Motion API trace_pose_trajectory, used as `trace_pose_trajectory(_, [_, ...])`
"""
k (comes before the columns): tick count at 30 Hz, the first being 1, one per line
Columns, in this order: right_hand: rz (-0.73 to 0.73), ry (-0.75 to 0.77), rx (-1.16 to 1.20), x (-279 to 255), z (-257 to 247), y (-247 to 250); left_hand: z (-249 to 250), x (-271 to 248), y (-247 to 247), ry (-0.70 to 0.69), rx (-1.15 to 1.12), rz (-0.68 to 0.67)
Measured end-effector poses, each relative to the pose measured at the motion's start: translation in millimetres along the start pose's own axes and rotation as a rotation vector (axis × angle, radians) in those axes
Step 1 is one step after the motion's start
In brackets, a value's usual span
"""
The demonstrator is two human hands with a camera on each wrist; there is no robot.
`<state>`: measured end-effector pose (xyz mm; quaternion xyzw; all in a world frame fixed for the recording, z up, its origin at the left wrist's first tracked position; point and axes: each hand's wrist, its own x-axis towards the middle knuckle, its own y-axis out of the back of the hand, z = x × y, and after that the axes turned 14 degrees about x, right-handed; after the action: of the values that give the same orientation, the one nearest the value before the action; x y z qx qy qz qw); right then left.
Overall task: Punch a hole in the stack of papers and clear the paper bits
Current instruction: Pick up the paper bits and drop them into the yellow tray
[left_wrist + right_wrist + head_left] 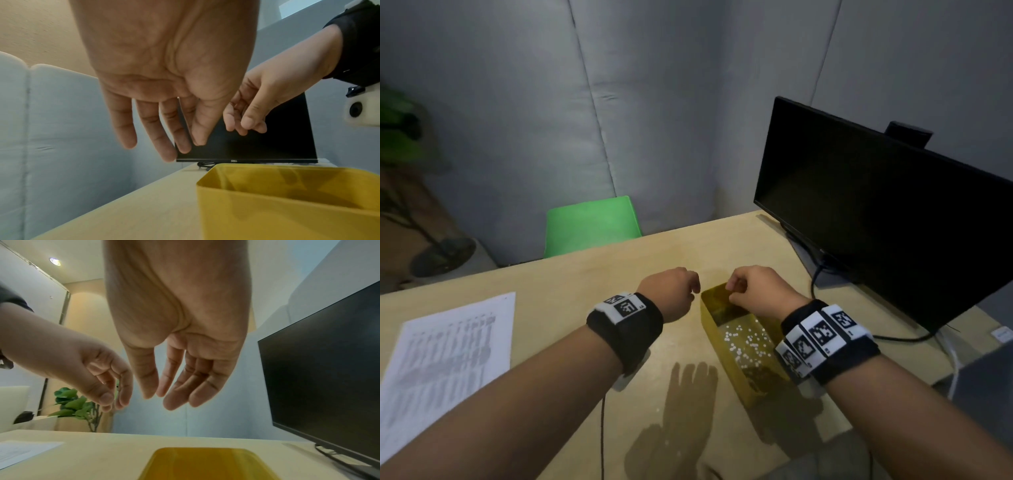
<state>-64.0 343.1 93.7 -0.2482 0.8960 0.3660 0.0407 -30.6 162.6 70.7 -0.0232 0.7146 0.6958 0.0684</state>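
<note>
Monitor [887, 212] stands behind yellow tray [717, 337], papers [445, 353] well left.

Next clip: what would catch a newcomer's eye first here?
Two bare hands, the left hand and right hand, hover empty over the far end of a yellow tray speckled with white paper bits. A dark monitor looms at right; printed papers lie at left.

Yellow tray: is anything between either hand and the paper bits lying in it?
Nothing visible. The yellow tray is open-topped, the paper bits lie exposed on its floor, and the left hand and right hand hang empty above its far end.
</note>
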Motion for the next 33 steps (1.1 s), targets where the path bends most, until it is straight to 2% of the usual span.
trace_pose_trajectory(8, [-0.208, 0.094, -0.127, -2, -24, -82, -76, -68, -38, 0.169, 0.022, -0.160])
trace_pose_trajectory(15, [-0.315, 0.034, -0.191, -8, -10, -142, -110, -113, -79, 0.234, 0.016, -0.268])
trace_pose_trajectory(23, [-0.264, -0.123, -0.230, -13, 20, -186, -126, -135, -123, 0.238, 0.001, -0.395])
trace_pose_trajectory(33, [-0.154, -0.154, -0.268, -17, 34, -208, -125, -134, -135, 0.167, 0.014, -0.483])
